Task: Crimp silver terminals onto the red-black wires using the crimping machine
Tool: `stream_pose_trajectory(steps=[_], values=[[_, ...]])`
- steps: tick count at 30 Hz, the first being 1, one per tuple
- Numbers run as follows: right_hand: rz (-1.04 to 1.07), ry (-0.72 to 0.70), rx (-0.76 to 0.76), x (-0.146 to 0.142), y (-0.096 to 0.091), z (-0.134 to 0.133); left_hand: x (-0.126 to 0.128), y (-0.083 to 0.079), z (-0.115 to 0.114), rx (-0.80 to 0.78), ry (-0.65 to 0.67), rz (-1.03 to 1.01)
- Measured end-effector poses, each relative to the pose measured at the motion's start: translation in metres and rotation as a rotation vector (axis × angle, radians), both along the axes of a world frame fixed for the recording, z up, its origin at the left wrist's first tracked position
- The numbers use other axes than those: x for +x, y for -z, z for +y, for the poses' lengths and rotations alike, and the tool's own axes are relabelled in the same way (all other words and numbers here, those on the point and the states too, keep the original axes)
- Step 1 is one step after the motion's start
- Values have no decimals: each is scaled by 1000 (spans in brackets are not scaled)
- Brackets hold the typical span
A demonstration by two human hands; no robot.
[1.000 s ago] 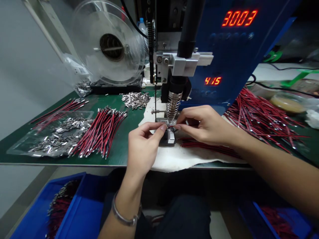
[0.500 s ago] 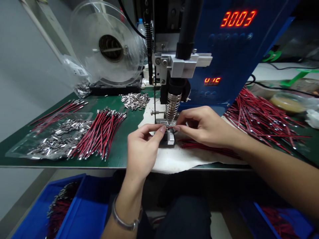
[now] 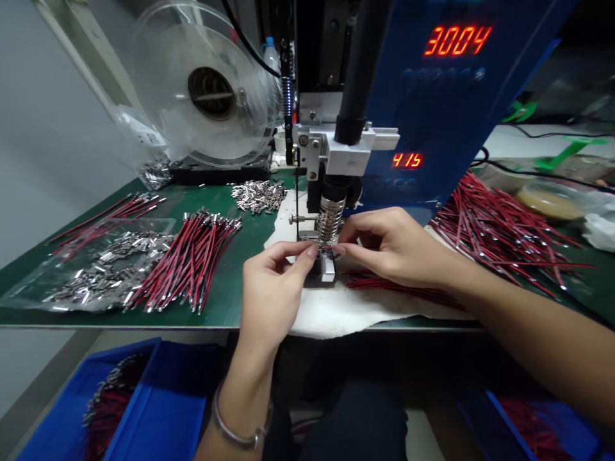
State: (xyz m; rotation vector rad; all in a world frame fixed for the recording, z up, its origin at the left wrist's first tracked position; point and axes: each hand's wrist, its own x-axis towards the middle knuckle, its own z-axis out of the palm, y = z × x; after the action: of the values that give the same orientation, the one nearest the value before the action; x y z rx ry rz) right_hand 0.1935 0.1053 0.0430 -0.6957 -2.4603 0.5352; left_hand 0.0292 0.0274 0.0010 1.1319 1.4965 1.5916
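Note:
My left hand (image 3: pixel 271 288) and my right hand (image 3: pixel 391 246) meet at the small metal fixture (image 3: pixel 327 266) under the spring-loaded press head (image 3: pixel 330 214) of the blue machine (image 3: pixel 446 109). Both pinch a thin red-and-black wire piece (image 3: pixel 327 248) lying across the fixture, fingertips almost touching. The press head sits low, just above the wire. A red counter (image 3: pixel 457 40) on the machine reads 3004, a smaller one (image 3: pixel 406 160) reads 415. More red wires (image 3: pixel 394 288) lie under my right hand on a white cloth (image 3: pixel 336 310).
A bundle of red wires with metal ends (image 3: pixel 192 262) and a bag of metal terminals (image 3: pixel 96 272) lie left on the green bench. Loose terminals (image 3: pixel 257 194) and a clear reel (image 3: pixel 211 89) stand behind. A big wire pile (image 3: pixel 500 230) lies right. Blue bins (image 3: pixel 144 410) sit below.
The press head has come down toward the fixture and the large counter went from 3003 to 3004. Both hands stay pinched on the wire at the same spot.

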Motion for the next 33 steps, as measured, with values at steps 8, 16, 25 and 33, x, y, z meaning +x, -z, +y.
stream_pose_trajectory(steps=[8, 16, 25, 33], values=[[-2, -3, 20, -1, 1, 0, -1, 1, 0, -5, -12, 22], [7, -5, 33, 1, 2, 1, -1, 2, -1, 10, -16, 23], [8, -6, 21, 0, 3, 2, 0, 2, -2, -3, -24, 17], [23, -13, 27, 0, 4, 1, 0, 1, -2, -1, -32, 3]])
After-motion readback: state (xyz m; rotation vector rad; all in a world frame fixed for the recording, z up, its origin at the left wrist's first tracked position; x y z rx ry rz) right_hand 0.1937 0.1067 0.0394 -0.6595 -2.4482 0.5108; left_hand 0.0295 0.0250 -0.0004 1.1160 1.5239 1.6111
